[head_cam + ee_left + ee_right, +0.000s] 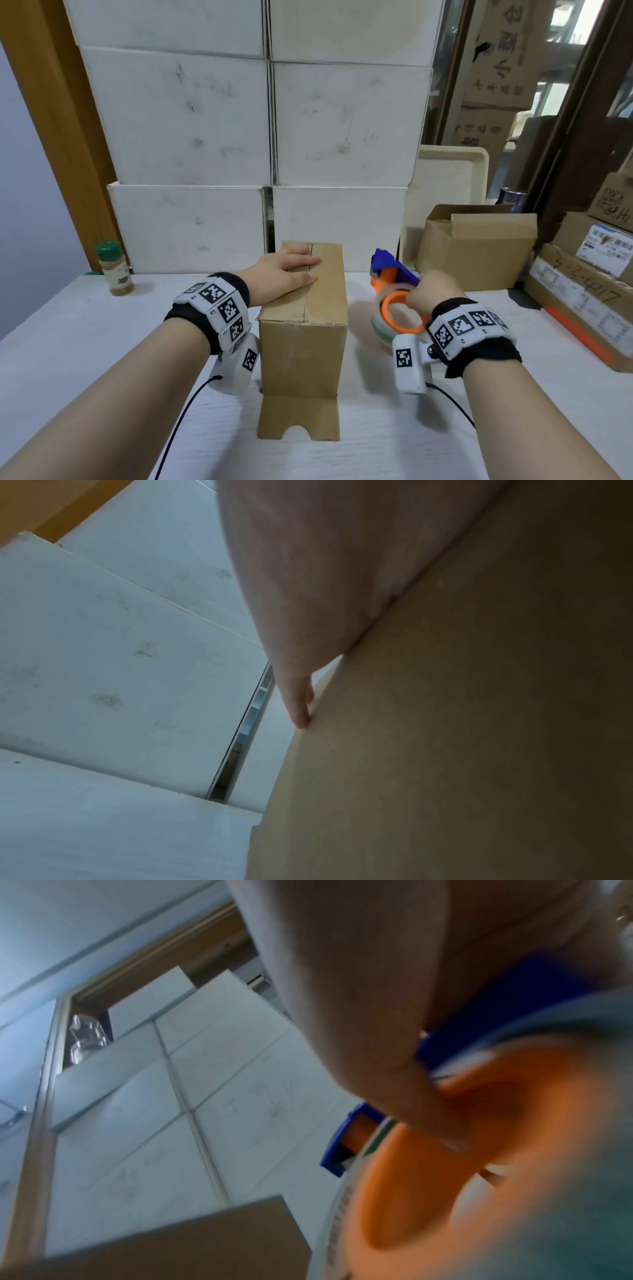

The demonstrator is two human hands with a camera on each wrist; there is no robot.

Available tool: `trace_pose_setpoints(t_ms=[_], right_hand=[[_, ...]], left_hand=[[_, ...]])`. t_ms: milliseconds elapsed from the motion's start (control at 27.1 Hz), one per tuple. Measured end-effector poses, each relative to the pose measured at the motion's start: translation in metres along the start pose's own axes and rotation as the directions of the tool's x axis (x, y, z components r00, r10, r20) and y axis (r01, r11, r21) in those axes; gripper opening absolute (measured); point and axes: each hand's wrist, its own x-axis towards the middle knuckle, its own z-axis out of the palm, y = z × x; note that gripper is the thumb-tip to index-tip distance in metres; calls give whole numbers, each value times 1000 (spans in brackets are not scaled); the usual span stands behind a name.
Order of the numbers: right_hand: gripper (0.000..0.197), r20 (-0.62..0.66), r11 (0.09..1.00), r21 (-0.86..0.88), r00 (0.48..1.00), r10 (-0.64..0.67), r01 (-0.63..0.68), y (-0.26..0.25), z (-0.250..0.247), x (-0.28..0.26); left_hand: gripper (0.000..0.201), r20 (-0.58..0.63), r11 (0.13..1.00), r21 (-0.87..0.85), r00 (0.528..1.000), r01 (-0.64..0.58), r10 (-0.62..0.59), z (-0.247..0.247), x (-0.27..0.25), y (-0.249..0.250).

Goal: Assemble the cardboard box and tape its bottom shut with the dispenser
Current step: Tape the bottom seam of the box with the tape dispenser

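A brown cardboard box stands on the white table with two flaps folded shut on top, their seam running away from me. My left hand lies flat on the left flap with straight fingers across the seam; the left wrist view shows the palm against the cardboard. A lower flap sticks out toward me on the table. Just right of the box, my right hand grips the orange and blue tape dispenser, which carries a clear tape roll. In the right wrist view the dispenser is blurred.
Stacked white cartons form a wall behind the box. A green-capped spice jar stands at the back left. An open brown carton and labelled cartons crowd the right side. A cream tray leans behind them.
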Motion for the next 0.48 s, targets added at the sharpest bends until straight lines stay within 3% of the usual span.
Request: trace_pose_setpoints(t_ms=[74, 184, 332, 480], right_hand=[[15, -113, 986, 154, 992, -52, 70, -6, -8, 10], [17, -175, 950, 258, 976, -131, 174, -25, -26, 13], [15, -218, 905, 218, 922, -319, 365, -59, -49, 8], [46, -215, 805, 85, 800, -560, 586, -101, -57, -1]], left_hand=[[43, -10, 1000, 0, 1000, 3, -3, 1, 1, -1], [42, -31, 1000, 11, 999, 8, -7, 3, 2, -4], [43, -32, 1000, 7, 999, 20, -20, 5, 1, -5], [43, -45, 1000, 7, 999, 11, -11, 6, -1, -3]])
